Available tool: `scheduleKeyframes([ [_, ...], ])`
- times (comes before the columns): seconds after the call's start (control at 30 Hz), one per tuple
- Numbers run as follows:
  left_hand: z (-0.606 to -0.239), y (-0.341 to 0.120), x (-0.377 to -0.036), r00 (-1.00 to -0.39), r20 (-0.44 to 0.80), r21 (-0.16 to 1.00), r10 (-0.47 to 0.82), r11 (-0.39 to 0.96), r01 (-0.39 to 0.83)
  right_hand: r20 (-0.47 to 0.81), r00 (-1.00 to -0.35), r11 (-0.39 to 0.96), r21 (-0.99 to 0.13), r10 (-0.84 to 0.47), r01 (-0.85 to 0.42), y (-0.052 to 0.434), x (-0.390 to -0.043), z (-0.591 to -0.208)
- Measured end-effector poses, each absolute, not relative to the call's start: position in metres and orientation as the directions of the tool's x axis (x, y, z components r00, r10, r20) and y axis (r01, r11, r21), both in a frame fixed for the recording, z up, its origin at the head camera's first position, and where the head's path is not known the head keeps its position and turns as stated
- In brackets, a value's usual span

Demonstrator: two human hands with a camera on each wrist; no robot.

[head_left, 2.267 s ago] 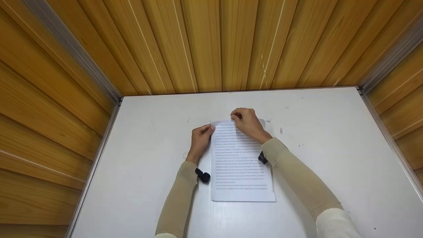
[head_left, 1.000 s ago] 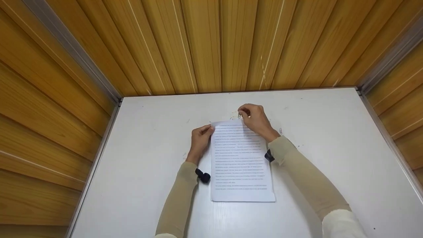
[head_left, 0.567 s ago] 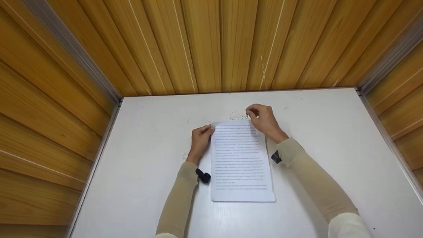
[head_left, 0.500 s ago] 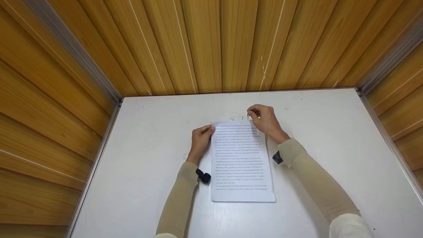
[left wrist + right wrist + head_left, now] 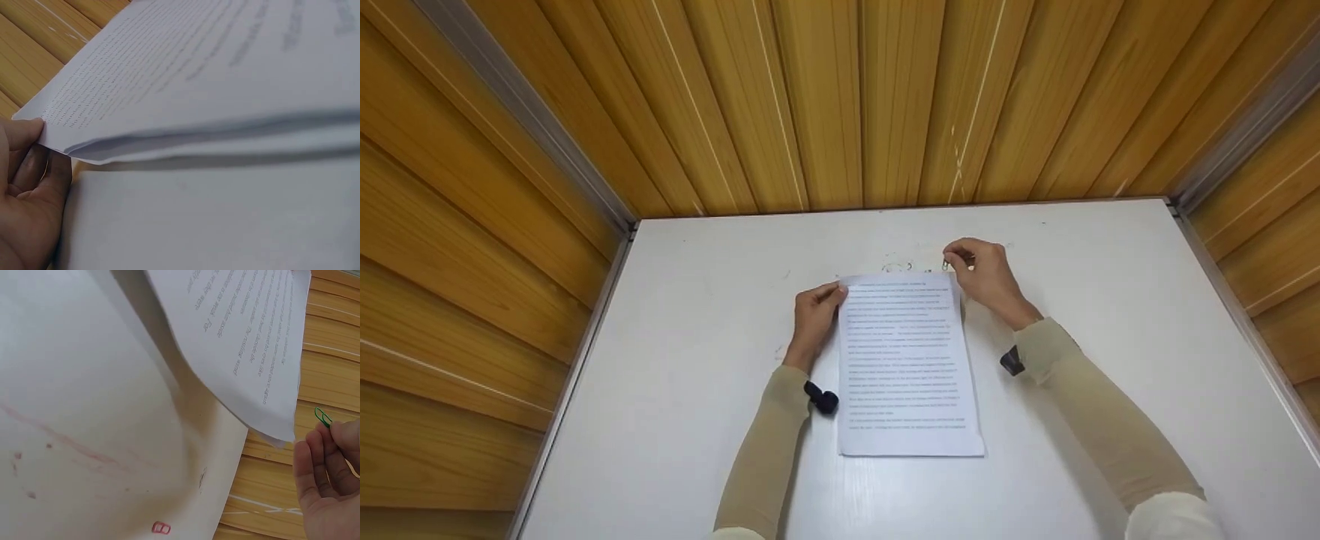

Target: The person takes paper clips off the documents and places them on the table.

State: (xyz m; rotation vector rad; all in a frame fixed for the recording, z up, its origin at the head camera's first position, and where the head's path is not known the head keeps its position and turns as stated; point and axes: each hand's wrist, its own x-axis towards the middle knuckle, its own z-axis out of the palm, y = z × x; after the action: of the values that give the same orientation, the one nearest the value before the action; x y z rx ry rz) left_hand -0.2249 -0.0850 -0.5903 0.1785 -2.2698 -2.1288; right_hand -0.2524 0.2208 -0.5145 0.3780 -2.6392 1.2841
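Left hand [image 5: 812, 319] pinches the far left corner of the white printed paper stack [image 5: 906, 364] on the white surface [image 5: 697, 360]; right hand [image 5: 988, 279] fingers pinch a small green wire paperclip [image 5: 323, 417] just beyond it

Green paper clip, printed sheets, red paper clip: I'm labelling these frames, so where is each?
green paper clip [image 5: 323, 417], right wrist view, on its wire loop.
printed sheets [image 5: 907, 367], head view, middle of the top page.
red paper clip [image 5: 161, 528], right wrist view, its centre.

One stack of printed sheets [image 5: 910, 364], two paper clips: one green [image 5: 323, 417], one red [image 5: 161, 528]. One white bench [image 5: 1110, 300], two hands.
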Motion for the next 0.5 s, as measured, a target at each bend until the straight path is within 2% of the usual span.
scheduleKeyframes([
  [0.5, -0.589, -0.083, -0.224, -0.993, -0.047, 0.997, -0.112, 0.062, -0.054, 0.240, -0.966, 0.597, -0.763, -0.095, -0.248, 0.254, -0.246, -0.526],
])
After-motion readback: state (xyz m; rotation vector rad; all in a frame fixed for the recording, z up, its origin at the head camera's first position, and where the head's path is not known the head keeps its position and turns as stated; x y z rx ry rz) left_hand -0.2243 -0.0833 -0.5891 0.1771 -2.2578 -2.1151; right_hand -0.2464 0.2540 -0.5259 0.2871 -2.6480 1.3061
